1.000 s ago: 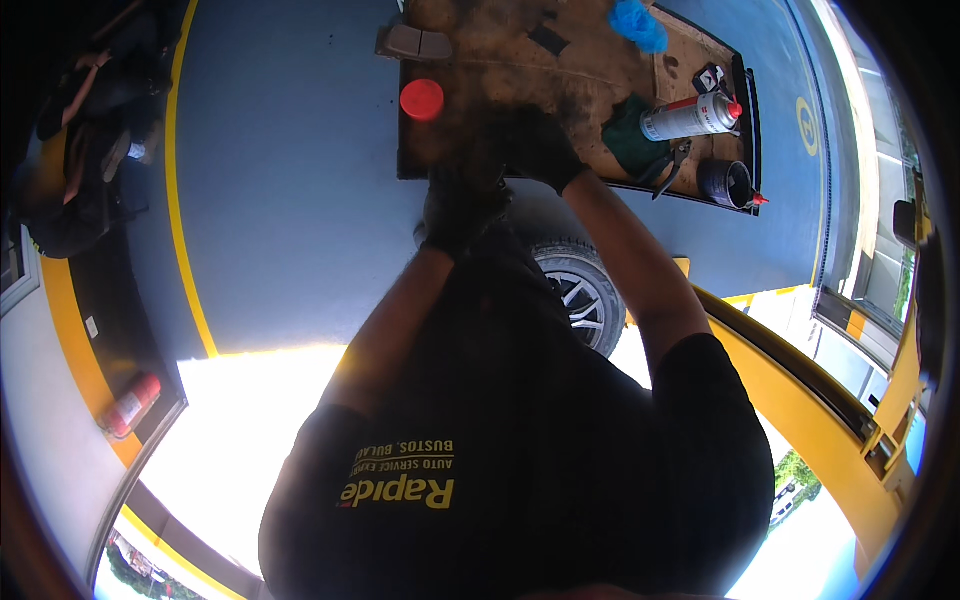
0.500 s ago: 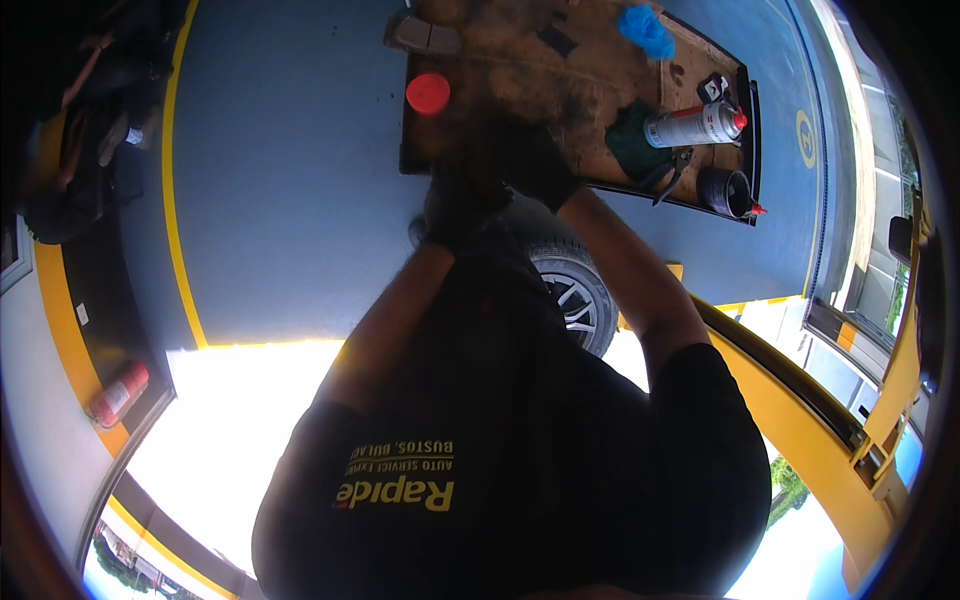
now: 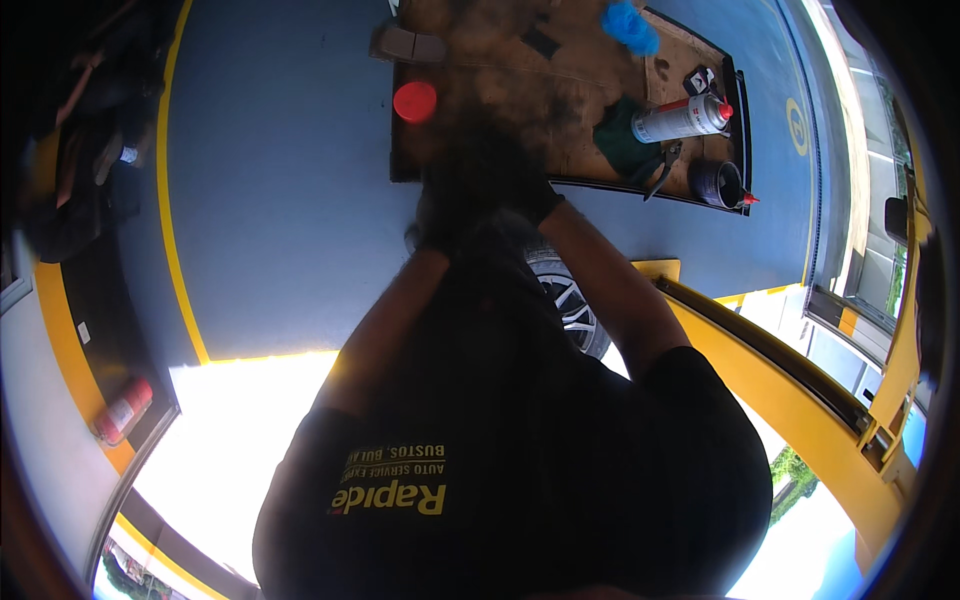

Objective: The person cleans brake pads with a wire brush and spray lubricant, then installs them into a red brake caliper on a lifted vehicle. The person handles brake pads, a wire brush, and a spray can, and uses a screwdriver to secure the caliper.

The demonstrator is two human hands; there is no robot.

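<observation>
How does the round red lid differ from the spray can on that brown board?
The red lid is a flat, all-red disc near the gloved hands; the spray can is a long silver cylinder with a red tip, lying on its side farther right. Both rest on the stained brown board.

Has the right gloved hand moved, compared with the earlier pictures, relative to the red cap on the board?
Yes. The right hand has drawn leftward, nearer the red cap and farther from the spray can, ending close beside the left hand.

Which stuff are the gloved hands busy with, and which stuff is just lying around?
In use: left hand and right hand, both gloved, close together over the dirty tray.

Lying about: red cap, spray can, blue rag, pliers, dark tin, fire extinguisher.
</observation>
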